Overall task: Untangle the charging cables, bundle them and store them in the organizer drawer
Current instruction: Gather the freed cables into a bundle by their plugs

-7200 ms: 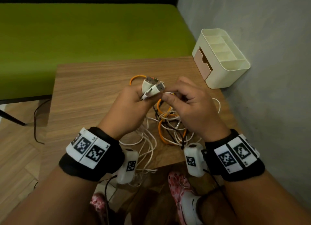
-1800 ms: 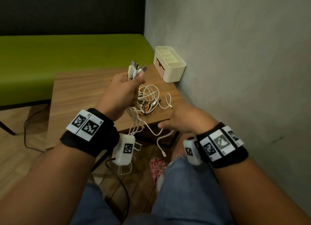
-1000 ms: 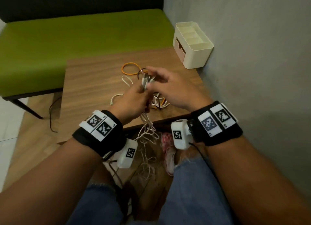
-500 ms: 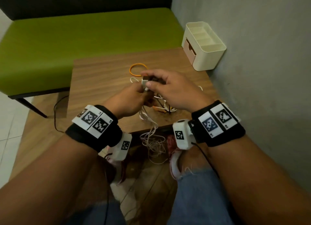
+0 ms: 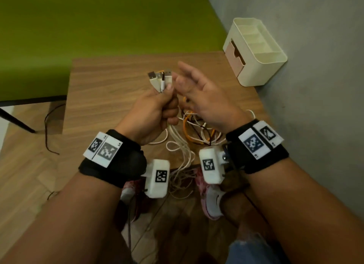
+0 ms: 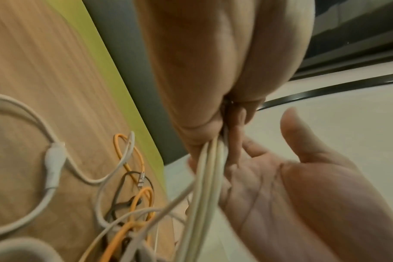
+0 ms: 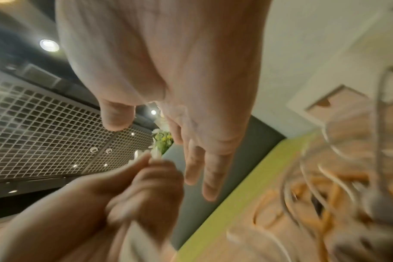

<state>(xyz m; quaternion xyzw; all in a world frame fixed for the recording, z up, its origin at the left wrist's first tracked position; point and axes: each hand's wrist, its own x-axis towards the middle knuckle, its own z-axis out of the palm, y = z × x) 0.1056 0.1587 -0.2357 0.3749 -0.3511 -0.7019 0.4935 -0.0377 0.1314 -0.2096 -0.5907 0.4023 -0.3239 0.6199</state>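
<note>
The charging cables [image 5: 189,133] are lying in a white, orange and dark tangle toward the surface's [image 5: 102,98] near right edge, some strands hanging over it. Their plug ends [image 5: 160,79] are sticking up from the left grip [image 5: 152,113], which is clenching the white strands in a fist. The right grip [image 5: 202,94] is hovering just beside it, fingers spread, holding nothing. The organizer [image 5: 256,52] is sitting at the far right corner, its drawer [image 5: 234,55] looking closed.
</note>
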